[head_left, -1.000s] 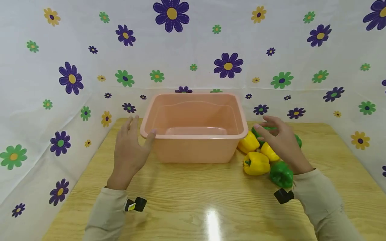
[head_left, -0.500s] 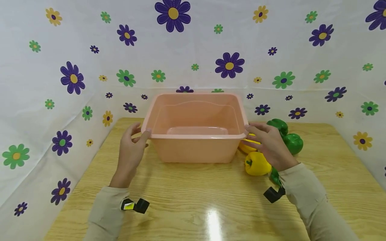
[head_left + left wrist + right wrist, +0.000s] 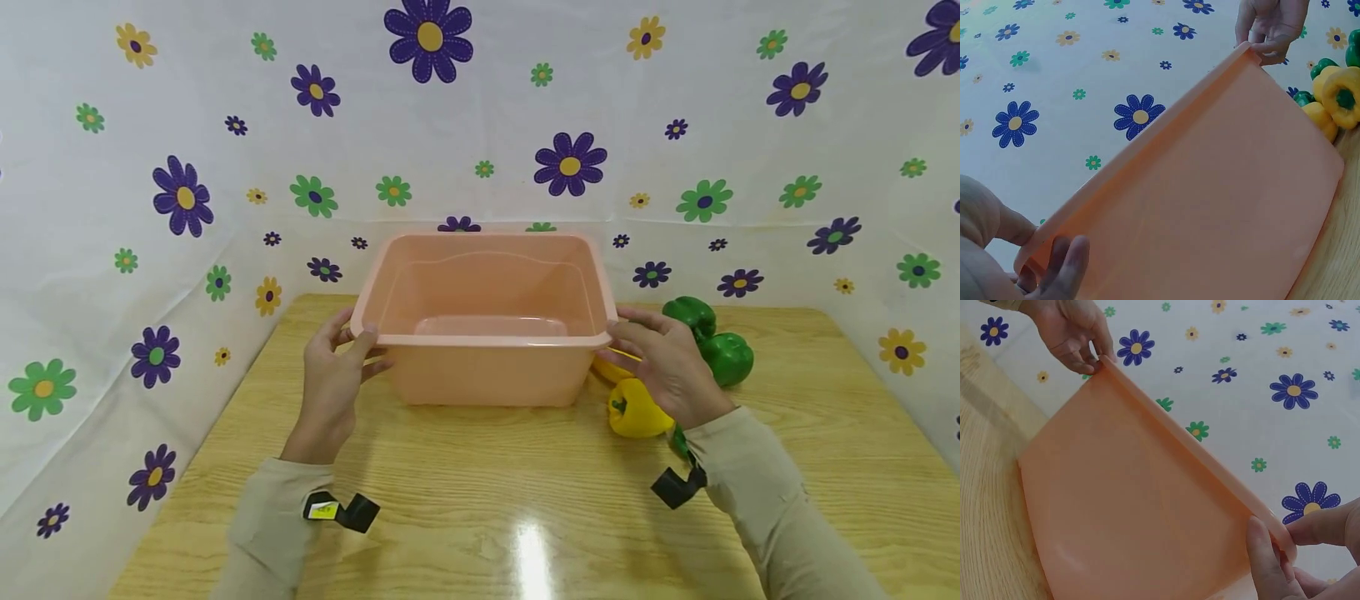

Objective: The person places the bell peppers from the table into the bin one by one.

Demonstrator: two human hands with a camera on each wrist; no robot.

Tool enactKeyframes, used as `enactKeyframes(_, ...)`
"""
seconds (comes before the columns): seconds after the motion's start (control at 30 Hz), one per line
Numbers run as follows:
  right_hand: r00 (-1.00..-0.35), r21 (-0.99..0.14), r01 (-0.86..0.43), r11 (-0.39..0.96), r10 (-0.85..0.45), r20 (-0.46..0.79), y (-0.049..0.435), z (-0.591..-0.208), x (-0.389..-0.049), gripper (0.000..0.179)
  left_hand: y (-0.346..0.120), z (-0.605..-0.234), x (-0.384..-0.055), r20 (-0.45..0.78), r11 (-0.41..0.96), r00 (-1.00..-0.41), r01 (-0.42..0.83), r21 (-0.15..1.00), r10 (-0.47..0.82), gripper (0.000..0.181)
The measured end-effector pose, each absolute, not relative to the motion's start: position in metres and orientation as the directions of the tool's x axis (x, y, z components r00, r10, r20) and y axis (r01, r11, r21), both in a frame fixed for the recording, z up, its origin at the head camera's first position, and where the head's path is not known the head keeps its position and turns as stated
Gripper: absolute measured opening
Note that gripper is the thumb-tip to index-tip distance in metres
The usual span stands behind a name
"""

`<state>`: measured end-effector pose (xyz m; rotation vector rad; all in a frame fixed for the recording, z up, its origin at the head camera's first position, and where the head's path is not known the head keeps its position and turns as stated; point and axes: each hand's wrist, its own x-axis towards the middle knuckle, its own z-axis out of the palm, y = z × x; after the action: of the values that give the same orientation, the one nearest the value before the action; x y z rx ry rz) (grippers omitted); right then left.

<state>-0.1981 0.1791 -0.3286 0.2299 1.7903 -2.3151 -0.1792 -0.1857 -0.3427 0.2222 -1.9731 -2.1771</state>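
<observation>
A pink plastic basin (image 3: 487, 375) stands upright on the wooden table, and its inside shows bare in the head view. My left hand (image 3: 330, 387) pinches the front left corner of its rim, thumb on top and fingers curled beneath. At the front right corner my right hand (image 3: 675, 367) grips the rim in the same way. Both wrist views show the rim between thumb and fingers, with the left hand (image 3: 1016, 250) and the right hand (image 3: 1310, 556) close up. A yellow bell pepper (image 3: 636, 408) lies just below the right hand, which partly hides other peppers.
Green bell peppers (image 3: 727, 358) lie right of the basin, behind the right hand. The wooden table (image 3: 465, 492) stretches in front of the basin. A white cloth with printed flowers (image 3: 480, 108) hangs behind and along both sides.
Both hands have moved inward from beside the basin to its front corners and taken hold of the rim. The basin and peppers stay where they were.
</observation>
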Motion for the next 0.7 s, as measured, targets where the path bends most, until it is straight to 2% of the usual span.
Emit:
enactKeyframes(0.17,-0.969,-0.936,0.248,-0.249,-0.062,-0.241,0.179,-0.329,-0.197,0.058,-0.184,-0.342,-0.178,0.028,-0.142,-0.973,0.062,0.988,-0.231,0.053)
enactKeyframes(0.7,-0.971,-0.934,0.235,-0.268,-0.099,-0.216,0.181,-0.334,-0.183,0.05,-0.188,-0.344,-0.164,0.038,-0.091,-0.972,0.061,0.994,-0.232,0.056)
